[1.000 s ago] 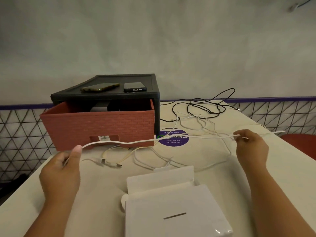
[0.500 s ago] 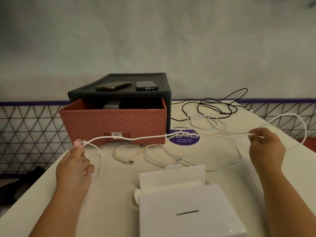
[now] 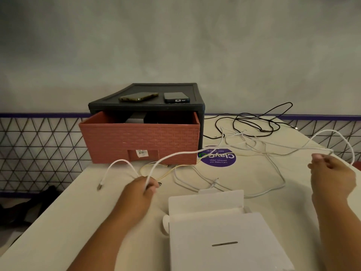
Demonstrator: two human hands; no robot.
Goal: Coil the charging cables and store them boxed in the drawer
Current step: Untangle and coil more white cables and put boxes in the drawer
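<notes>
A white charging cable (image 3: 175, 154) stretches between my hands above the table. My left hand (image 3: 143, 189) pinches it near one end, where a small loop rises and the plug hangs at the left. My right hand (image 3: 330, 173) grips the cable further along, with a large loop arching over it at the far right. More white and yellowish cables (image 3: 244, 145) lie tangled on the table, and a black cable (image 3: 259, 124) lies behind them. A white box (image 3: 224, 231) with its flap up sits in front of me. The red brick-pattern drawer (image 3: 140, 141) stands pulled out of its dark cabinet (image 3: 148, 102).
Two phones (image 3: 176, 97) lie on top of the cabinet. A round purple sticker (image 3: 218, 158) is on the cream table (image 3: 78, 212). A wire mesh fence runs behind the table's far edge. A red seat shows at the far right edge.
My left hand has moved right and toward the box, folding the cable end into a small loop. My right hand has shifted right, and the loop beyond it has grown.
</notes>
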